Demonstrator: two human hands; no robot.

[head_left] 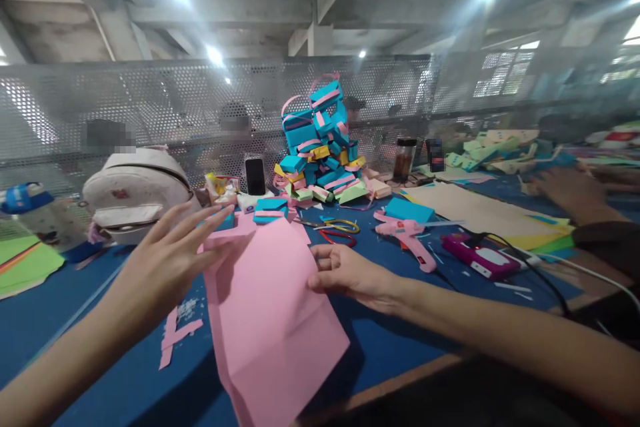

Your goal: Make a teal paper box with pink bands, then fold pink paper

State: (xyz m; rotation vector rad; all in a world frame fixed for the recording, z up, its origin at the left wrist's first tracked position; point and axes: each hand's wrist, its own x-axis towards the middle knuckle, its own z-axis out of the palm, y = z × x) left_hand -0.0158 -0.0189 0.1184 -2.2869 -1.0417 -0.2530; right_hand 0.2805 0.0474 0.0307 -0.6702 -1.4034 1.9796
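A large sheet of pink paper point(270, 320) stands partly lifted and creased in front of me, its lower part reaching down to the table's near edge. My right hand point(347, 275) pinches the sheet's right edge between thumb and fingers. At the sheet's upper left, my left hand point(183, 247) is open with its fingers stretched out, the thumb side over the paper. Behind the sheet lies a small blue paper box with a pink band point(271, 211). Scissors with red and yellow handles point(340, 230) rest just beyond my right hand.
A tall pile of blue paper boxes point(323, 140) stands at the back. To the right are a pink glue gun point(407, 240), a purple power bank point(480, 255) with cables, and paper sheets point(480, 203). A white backpack point(140, 190) sits left. A co-worker's hand point(567, 190) is far right.
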